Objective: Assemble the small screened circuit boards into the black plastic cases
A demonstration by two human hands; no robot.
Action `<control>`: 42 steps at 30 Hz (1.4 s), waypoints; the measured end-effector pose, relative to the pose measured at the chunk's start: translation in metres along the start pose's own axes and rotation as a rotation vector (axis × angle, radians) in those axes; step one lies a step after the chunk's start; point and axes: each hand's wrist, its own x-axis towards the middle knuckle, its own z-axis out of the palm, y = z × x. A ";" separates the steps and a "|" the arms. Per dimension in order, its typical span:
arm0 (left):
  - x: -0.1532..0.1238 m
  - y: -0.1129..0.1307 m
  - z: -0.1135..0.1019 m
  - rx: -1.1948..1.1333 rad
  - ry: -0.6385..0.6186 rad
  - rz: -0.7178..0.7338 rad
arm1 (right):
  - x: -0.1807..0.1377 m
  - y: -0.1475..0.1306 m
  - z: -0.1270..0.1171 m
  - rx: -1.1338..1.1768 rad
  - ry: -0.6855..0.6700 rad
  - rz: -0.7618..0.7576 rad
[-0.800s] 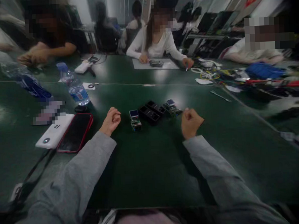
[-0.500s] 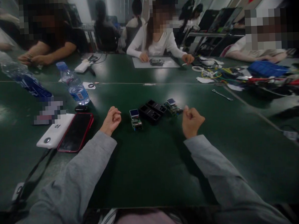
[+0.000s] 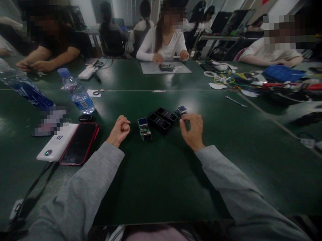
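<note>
My left hand (image 3: 118, 131) hovers or rests over the table with its fingers curled in, and nothing shows in it. To its right stands a small green circuit board with a square screen (image 3: 144, 129). Two black rectangular cases (image 3: 162, 118) lie side by side behind and to the right of that board. My right hand (image 3: 194, 131) is at a second circuit board with a screen (image 3: 181, 109) and covers its lower part. Thumb and fingers are curved, with a gap between them through which part of the board shows. Whether they touch it is unclear.
A white power bank (image 3: 57, 141), a red-edged phone (image 3: 79, 143) and a water bottle (image 3: 81, 99) stand or lie at left. A wrench (image 3: 235, 101) and tangled cables (image 3: 228, 76) are at right. Several people sit across the green table (image 3: 164, 191).
My right hand has moved left to the second circuit board, and its curled fingers have opened somewhat. My left hand has stayed in place. The person opposite has drawn one hand inward.
</note>
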 end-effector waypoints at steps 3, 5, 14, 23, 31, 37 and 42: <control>0.002 0.000 -0.002 0.013 -0.011 0.005 | -0.003 -0.003 0.005 -0.053 -0.221 -0.049; 0.003 0.000 -0.003 0.011 -0.024 0.007 | -0.006 0.001 0.011 -0.086 -0.312 -0.050; 0.004 0.000 -0.004 0.046 -0.036 0.001 | -0.007 0.012 0.021 -0.025 -0.314 0.037; 0.005 0.001 -0.005 0.093 -0.048 -0.004 | -0.005 0.012 0.020 0.021 -0.220 0.190; 0.004 0.001 -0.005 0.162 -0.038 -0.022 | -0.004 0.013 0.020 -0.040 -0.211 0.232; 0.005 0.000 -0.005 0.211 -0.020 -0.006 | -0.005 0.009 0.019 -0.082 -0.297 0.093; 0.007 -0.001 -0.005 0.225 -0.028 -0.016 | -0.004 0.016 0.023 -0.053 -0.255 0.098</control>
